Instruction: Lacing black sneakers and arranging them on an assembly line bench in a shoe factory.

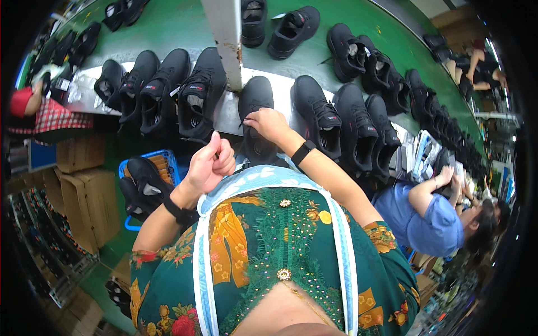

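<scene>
Here, her right hand grasps the black shoe beside the pillar; her left hand is clenched, apparently pulling lace. I'd keep it taut.

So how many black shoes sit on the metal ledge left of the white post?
4, side by side on the ledge: far-left shoe, second shoe, third shoe, fourth shoe beside the post. Others further left may be hidden.
</scene>
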`<state>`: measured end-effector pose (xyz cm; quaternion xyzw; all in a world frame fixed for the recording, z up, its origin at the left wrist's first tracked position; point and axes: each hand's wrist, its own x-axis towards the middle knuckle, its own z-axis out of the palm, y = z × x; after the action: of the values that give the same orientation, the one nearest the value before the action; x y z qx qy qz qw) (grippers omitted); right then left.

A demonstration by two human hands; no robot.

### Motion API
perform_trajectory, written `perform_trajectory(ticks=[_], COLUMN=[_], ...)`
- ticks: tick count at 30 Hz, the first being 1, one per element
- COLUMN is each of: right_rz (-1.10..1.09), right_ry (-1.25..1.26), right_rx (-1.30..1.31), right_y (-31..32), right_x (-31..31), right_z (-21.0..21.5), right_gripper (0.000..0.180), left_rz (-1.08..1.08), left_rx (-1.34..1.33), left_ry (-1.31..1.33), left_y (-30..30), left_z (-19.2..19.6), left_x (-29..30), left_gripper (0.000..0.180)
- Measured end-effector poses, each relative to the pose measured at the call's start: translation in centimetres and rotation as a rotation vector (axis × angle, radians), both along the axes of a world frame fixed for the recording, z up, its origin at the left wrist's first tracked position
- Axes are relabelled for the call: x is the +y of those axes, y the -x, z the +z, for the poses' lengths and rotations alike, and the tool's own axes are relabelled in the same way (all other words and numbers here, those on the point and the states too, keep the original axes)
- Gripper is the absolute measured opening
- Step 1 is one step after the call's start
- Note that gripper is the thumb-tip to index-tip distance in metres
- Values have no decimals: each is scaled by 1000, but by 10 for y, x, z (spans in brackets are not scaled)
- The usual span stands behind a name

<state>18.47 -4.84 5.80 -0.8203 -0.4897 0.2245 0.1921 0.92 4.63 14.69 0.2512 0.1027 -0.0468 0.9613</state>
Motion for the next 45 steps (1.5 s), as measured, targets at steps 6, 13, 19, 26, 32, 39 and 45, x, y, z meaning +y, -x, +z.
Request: perform_trajectory(ticks=[6, 13, 19, 26, 32, 39, 45], right_rz=[-515, -184, -556, -469, -500, -601, -268], right_ry=[-317, -81, -245, -327, -234, -286, -150], right_rx=[1071, 436, 1083, 733, 878, 622, 283], right_y=[-9, 23, -16, -39, -68, -48, -50], right_x=[-70, -142, -117, -34, -25, -45, -18], right_z=[16, -59, -23, -44, -40, -16, 7], right_gripper=[39, 43, 27, 27, 26, 20, 27], left_rz=[307, -34, 144, 346, 376, 209, -2], left_rx=[462, 399, 686, 338, 310, 454, 281], left_ry=[-929, -1461, -1232, -1583, -1755, -1151, -1397], left_y=[7, 26, 1, -97, -123, -77, -106], left_z=[-70, -140, -106, -136, -147, -129, -109], left_x=[24, -33, 4, 1, 19, 23, 41], left_gripper=[49, 47, 44, 25, 23, 16, 17])
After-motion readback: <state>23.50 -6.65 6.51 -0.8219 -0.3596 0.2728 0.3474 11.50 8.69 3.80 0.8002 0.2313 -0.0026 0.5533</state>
